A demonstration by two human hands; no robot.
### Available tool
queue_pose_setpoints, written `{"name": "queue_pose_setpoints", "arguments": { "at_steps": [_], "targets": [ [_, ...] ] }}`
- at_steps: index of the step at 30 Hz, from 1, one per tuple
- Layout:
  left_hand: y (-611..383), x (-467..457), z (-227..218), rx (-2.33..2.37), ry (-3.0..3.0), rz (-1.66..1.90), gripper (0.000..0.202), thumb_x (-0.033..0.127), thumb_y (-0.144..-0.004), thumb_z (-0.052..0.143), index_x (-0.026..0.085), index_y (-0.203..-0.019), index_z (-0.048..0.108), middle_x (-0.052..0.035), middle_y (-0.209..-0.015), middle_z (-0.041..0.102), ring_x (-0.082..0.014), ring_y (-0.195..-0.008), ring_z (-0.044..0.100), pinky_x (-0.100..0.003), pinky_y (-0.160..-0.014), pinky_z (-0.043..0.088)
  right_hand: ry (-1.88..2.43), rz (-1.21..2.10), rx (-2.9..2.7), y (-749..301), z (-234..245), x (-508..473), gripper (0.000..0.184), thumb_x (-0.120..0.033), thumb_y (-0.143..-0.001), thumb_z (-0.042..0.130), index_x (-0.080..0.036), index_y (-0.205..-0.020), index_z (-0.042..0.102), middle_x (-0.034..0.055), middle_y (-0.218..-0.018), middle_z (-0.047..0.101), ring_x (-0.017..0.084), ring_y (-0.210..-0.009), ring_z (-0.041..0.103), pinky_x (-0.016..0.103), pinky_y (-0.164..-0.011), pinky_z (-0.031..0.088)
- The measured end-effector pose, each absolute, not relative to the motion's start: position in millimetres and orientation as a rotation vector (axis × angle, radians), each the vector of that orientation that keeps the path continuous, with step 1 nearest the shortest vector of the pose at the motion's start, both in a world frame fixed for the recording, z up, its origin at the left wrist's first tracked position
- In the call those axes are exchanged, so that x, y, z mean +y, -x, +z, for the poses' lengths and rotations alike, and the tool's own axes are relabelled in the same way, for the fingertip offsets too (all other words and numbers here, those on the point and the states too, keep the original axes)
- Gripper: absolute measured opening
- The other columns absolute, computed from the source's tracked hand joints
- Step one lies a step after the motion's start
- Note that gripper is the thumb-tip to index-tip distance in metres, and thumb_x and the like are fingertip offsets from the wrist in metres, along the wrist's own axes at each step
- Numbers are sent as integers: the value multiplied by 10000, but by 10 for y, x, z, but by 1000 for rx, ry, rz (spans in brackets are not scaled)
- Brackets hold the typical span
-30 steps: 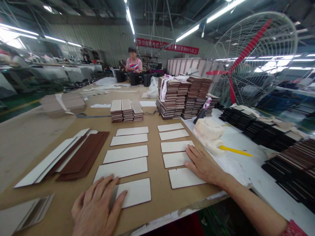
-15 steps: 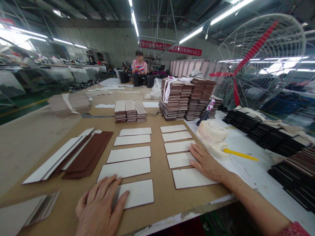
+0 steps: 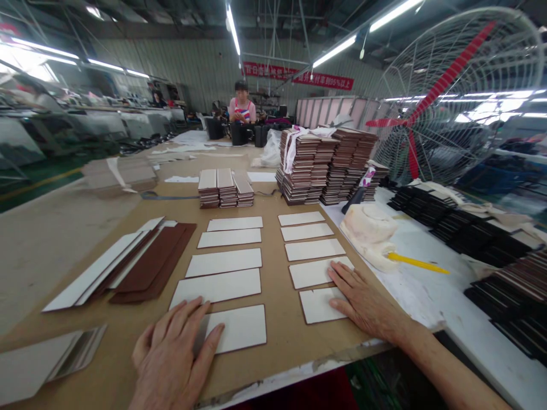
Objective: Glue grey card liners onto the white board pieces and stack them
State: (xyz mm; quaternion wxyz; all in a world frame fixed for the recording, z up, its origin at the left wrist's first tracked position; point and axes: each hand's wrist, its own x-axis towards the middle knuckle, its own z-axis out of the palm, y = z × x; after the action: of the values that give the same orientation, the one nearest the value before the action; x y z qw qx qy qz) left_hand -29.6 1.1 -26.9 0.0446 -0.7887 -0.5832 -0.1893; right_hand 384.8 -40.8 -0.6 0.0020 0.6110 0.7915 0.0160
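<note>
Two columns of white rectangular panels with dark edges lie flat on the brown tabletop. My left hand rests with fingers spread over the left end of the nearest left panel, its fingertips reaching the lower edge of the panel behind it. My right hand lies open at the right column. Its fingers touch the second panel from the front, and the thumb is on the nearest right panel. Neither hand grips anything.
Brown and white strips lie at left, with grey pieces nearer. Small stacks and tall stacks stand behind. At right are a cream bundle, a yellow-handled tool, black stacks and a large fan. A person sits beyond.
My right hand has slid toward me along the right column, from the third and second panels to the second and nearest. My left hand stays in place; the view has tilted slightly.
</note>
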Motion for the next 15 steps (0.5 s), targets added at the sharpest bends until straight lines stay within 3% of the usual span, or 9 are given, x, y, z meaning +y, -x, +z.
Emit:
{"name": "queue_pose_setpoints", "arguments": {
  "at_steps": [6, 9, 12, 15],
  "targets": [
    [277, 27, -247, -1840, 2419, -601, 443, 459, -922, 439, 252, -1276, 608, -77, -1378, 593, -289, -1296, 469, -509, -1083, 244, -1887, 73, 2484, -3857, 56, -425, 637, -532, -1004, 355, -179, -1534, 342, 99, -1601, 252, 305, -1458, 284, 506, -1173, 332],
    [262, 2, -177, -1846, 2427, -684, 392, 420, -916, 497, 261, -1248, 631, -75, -1343, 620, -299, -1265, 495, -510, -1066, 261, -1850, 195, 2579, -3807, 58, -445, 635, -516, -983, 408, -158, -1508, 393, 134, -1567, 334, 354, -1424, 343, 578, -1128, 374],
    [253, -54, -58, -1789, 2453, -842, 297, 310, -920, 535, 290, -1188, 661, -51, -1272, 661, -278, -1237, 524, -487, -1048, 286, -1806, 503, 2812, -3762, -34, -423, 656, -518, -925, 497, -236, -1508, 395, 106, -1537, 407, 389, -1369, 421, 623, -1093, 383],
    [253, -95, 59, -1765, 2411, -1045, 260, 169, -926, 494, 275, -1061, 689, -39, -1146, 703, -259, -1219, 533, -505, -1074, 243, -1645, 580, 3084, -3715, -193, -290, 633, -450, -929, 476, -264, -1524, 363, 91, -1518, 441, 361, -1322, 487, 576, -1067, 421]
  ]
}}
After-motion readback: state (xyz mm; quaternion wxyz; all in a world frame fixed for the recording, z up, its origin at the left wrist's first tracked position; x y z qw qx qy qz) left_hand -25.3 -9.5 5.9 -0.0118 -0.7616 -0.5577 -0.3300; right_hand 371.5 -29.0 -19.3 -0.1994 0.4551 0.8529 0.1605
